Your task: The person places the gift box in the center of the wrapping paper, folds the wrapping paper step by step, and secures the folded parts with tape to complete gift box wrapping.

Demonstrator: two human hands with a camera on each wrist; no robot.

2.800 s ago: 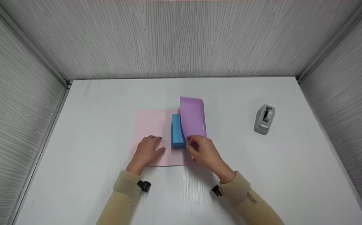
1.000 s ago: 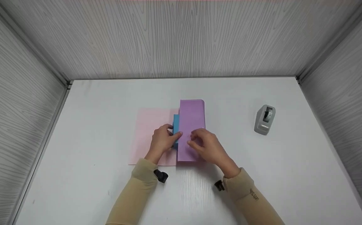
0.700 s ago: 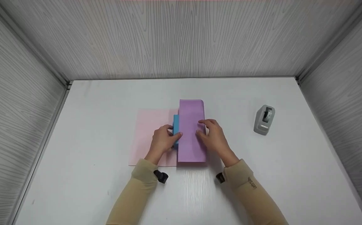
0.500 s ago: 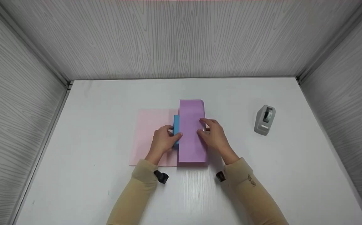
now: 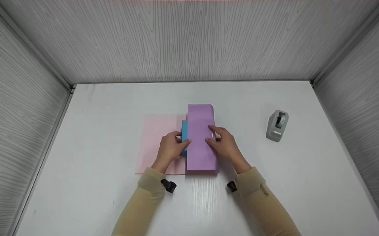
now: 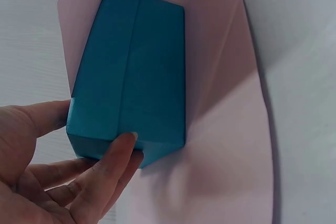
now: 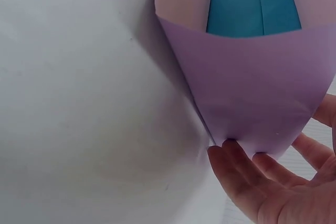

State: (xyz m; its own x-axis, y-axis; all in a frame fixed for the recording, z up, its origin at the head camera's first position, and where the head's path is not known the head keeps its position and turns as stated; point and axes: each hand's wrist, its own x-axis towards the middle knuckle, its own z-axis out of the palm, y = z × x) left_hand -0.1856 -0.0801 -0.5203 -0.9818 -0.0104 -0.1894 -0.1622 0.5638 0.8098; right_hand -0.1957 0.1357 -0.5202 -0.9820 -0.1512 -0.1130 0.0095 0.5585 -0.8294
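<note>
A sheet of wrapping paper, pink inside and purple outside, lies on the table; its purple flap (image 5: 197, 154) is folded leftward over a blue box (image 5: 184, 129). In the head view only the box's left strip shows. My left hand (image 5: 170, 147) grips the box, thumb on top beside the flap's edge and fingers at its side. The left wrist view shows that hand round one end of the blue box (image 6: 152, 77). My right hand (image 5: 224, 144) holds the paper at the rounded fold, thumb and a finger on the purple face. Other fingertips touch the fold in the right wrist view.
A grey tape dispenser (image 5: 277, 126) stands on the white table (image 5: 110, 108), well to the right of the paper. The pink half of the sheet (image 5: 153, 131) lies flat to the left of the box. Wood-grained grey panels (image 5: 189, 42) wall the table's back and sides.
The raised purple flap has come down over the box. My left hand has moved from the pink paper onto the box. My right hand has shifted from the flap's lower part to the fold.
</note>
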